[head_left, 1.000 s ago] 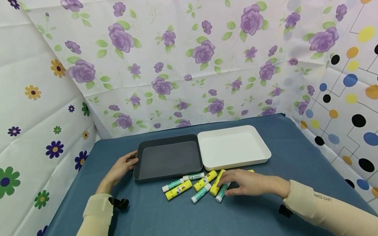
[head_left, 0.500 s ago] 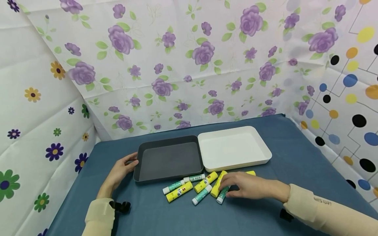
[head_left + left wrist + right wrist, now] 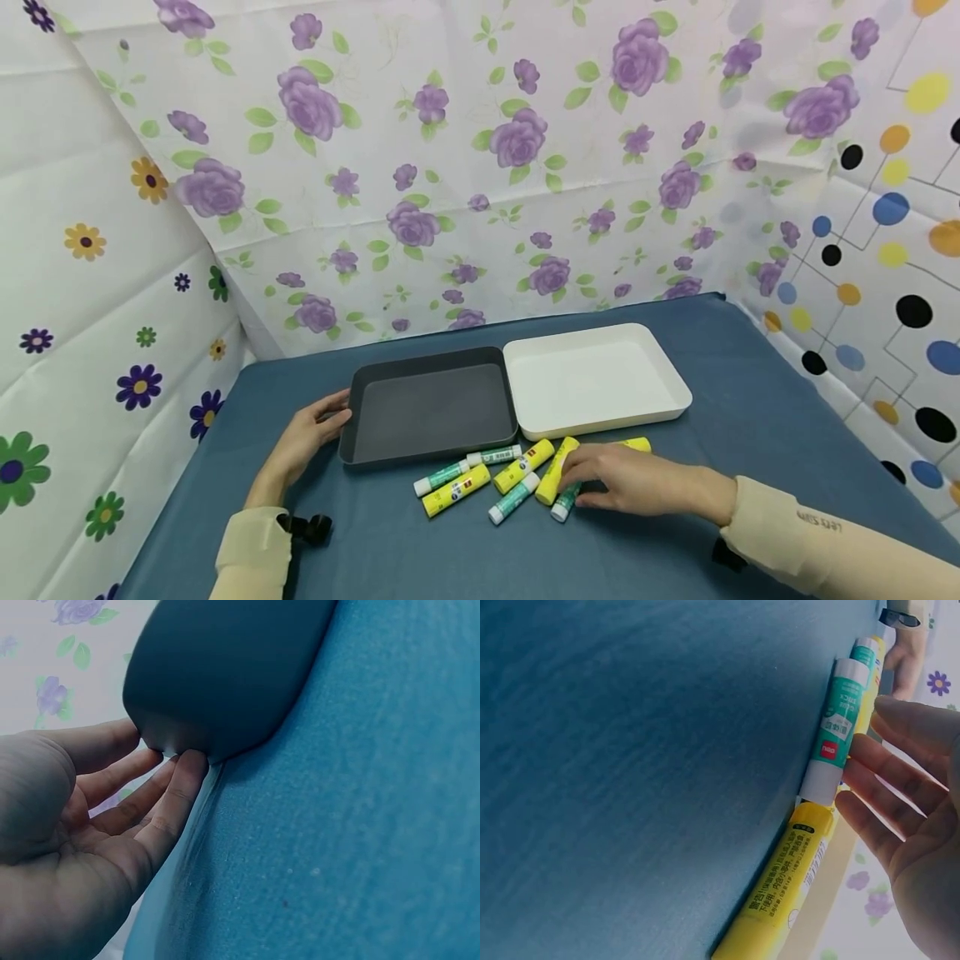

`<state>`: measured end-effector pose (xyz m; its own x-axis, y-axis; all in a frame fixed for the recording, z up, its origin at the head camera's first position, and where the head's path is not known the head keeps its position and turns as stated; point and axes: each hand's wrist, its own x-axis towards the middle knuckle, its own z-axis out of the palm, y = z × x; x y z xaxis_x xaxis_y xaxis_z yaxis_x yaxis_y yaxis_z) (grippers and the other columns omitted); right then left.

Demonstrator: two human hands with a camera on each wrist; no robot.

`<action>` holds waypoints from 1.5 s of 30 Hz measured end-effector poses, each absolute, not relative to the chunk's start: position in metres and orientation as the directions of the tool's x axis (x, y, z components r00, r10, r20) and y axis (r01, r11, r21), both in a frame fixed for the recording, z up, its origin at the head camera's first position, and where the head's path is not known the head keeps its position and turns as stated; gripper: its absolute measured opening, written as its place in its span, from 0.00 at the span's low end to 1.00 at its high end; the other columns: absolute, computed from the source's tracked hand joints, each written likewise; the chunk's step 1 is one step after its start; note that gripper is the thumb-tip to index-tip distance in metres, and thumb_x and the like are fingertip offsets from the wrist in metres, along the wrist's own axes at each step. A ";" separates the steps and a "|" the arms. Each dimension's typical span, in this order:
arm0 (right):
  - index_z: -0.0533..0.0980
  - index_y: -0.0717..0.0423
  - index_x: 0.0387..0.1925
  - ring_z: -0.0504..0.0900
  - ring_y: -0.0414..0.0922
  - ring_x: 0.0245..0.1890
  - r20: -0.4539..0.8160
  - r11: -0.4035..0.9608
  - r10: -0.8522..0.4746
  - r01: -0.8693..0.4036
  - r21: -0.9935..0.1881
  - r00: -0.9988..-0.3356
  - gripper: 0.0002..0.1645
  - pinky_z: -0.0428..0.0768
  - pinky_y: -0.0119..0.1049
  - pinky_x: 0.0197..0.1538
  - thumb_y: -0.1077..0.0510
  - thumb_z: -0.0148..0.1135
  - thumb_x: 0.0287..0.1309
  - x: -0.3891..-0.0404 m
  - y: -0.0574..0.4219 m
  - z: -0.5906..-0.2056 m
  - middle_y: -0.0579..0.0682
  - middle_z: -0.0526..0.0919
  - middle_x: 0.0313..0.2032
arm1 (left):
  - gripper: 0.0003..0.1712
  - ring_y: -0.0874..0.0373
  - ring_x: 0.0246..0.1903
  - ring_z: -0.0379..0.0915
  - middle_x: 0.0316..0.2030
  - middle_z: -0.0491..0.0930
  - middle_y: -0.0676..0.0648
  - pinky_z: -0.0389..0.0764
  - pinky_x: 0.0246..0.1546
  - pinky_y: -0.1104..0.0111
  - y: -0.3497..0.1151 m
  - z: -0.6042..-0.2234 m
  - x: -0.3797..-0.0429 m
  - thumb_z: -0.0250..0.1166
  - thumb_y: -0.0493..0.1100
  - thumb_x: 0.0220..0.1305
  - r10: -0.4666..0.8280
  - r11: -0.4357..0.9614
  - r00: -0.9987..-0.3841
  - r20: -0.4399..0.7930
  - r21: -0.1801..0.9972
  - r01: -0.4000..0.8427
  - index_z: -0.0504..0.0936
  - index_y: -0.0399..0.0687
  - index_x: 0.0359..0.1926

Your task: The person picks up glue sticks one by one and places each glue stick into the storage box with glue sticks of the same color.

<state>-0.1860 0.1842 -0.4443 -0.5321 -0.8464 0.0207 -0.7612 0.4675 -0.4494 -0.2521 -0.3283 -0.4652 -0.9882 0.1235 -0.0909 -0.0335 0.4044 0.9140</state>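
Observation:
My left hand (image 3: 303, 437) touches the left end of the dark grey tray (image 3: 435, 404); the left wrist view shows its fingertips against the tray's outer wall (image 3: 217, 682). My right hand (image 3: 637, 477) is at the right of a cluster of glue sticks. Its fingertips rest beside a green glue stick with white ends (image 3: 836, 720), and no firm grip shows. The hand partly covers that green stick (image 3: 564, 504) in the head view. A yellow glue stick (image 3: 557, 471) lies just left of it, and another yellow one (image 3: 637, 444) shows behind the hand.
Joined to the grey tray's right side is a white tray (image 3: 596, 379). More yellow (image 3: 455, 490) and green (image 3: 514, 497) glue sticks lie in front of the trays on the blue cloth (image 3: 420, 558). Patterned fabric walls (image 3: 465, 167) surround the table.
Hands, trays and glue sticks keep nearly the same places. My right hand has settled slightly lower over the green glue stick, and the whole head view has shifted a little.

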 end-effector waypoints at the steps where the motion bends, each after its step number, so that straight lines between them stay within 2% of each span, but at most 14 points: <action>1: 0.85 0.42 0.57 0.79 0.35 0.56 0.030 0.460 -0.850 -0.771 -0.441 -0.525 0.16 0.83 0.37 0.58 0.53 0.69 0.70 -0.186 0.184 -0.445 0.37 0.81 0.54 | 0.37 0.37 0.70 0.64 0.71 0.63 0.33 0.73 0.69 0.48 -0.329 -0.465 -0.252 0.59 0.49 0.81 0.126 0.401 -0.988 -0.092 0.915 -0.035 0.58 0.43 0.82; 7: 0.85 0.44 0.56 0.79 0.35 0.54 0.112 0.397 -0.882 -0.848 -0.351 -0.459 0.16 0.83 0.33 0.56 0.56 0.71 0.68 -0.185 0.183 -0.451 0.38 0.81 0.53 | 0.36 0.38 0.69 0.65 0.71 0.63 0.33 0.75 0.68 0.52 -0.330 -0.466 -0.253 0.59 0.48 0.81 0.121 0.387 -0.988 -0.099 0.921 -0.045 0.58 0.44 0.81; 13: 0.86 0.45 0.54 0.79 0.35 0.53 0.156 0.363 -0.893 -0.880 -0.306 -0.423 0.17 0.82 0.31 0.56 0.59 0.74 0.65 -0.183 0.181 -0.454 0.39 0.81 0.51 | 0.36 0.38 0.69 0.65 0.71 0.63 0.33 0.77 0.67 0.56 -0.330 -0.466 -0.254 0.58 0.47 0.81 0.126 0.376 -0.987 -0.099 0.926 -0.045 0.58 0.43 0.81; 26: 0.86 0.44 0.52 0.78 0.35 0.53 0.151 0.386 -0.886 -0.878 -0.284 -0.439 0.17 0.82 0.34 0.58 0.60 0.74 0.63 -0.182 0.180 -0.456 0.37 0.82 0.50 | 0.36 0.39 0.69 0.65 0.71 0.63 0.33 0.77 0.67 0.57 -0.329 -0.465 -0.255 0.59 0.47 0.81 0.122 0.364 -0.987 -0.106 0.930 -0.054 0.58 0.43 0.81; 36: 0.86 0.43 0.52 0.79 0.35 0.53 0.150 0.389 -0.885 -0.877 -0.281 -0.440 0.16 0.83 0.34 0.58 0.59 0.74 0.64 -0.183 0.180 -0.457 0.37 0.82 0.50 | 0.36 0.39 0.69 0.66 0.70 0.64 0.33 0.79 0.63 0.62 -0.329 -0.465 -0.255 0.59 0.46 0.81 0.121 0.364 -0.987 -0.107 0.930 -0.056 0.58 0.42 0.81; 45: 0.86 0.44 0.52 0.79 0.35 0.53 0.137 0.391 -0.887 -0.874 -0.288 -0.442 0.15 0.83 0.34 0.57 0.58 0.73 0.66 -0.184 0.180 -0.458 0.37 0.83 0.50 | 0.36 0.39 0.69 0.65 0.71 0.63 0.33 0.79 0.64 0.60 -0.329 -0.466 -0.256 0.59 0.47 0.81 0.120 0.365 -0.987 -0.107 0.929 -0.056 0.58 0.42 0.81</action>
<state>-0.1845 0.1797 -0.4580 -0.4417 -0.8866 0.1375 -0.8743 0.3910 -0.2877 -0.2557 -0.3289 -0.4662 -0.9870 0.1204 -0.1068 -0.0559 0.3654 0.9292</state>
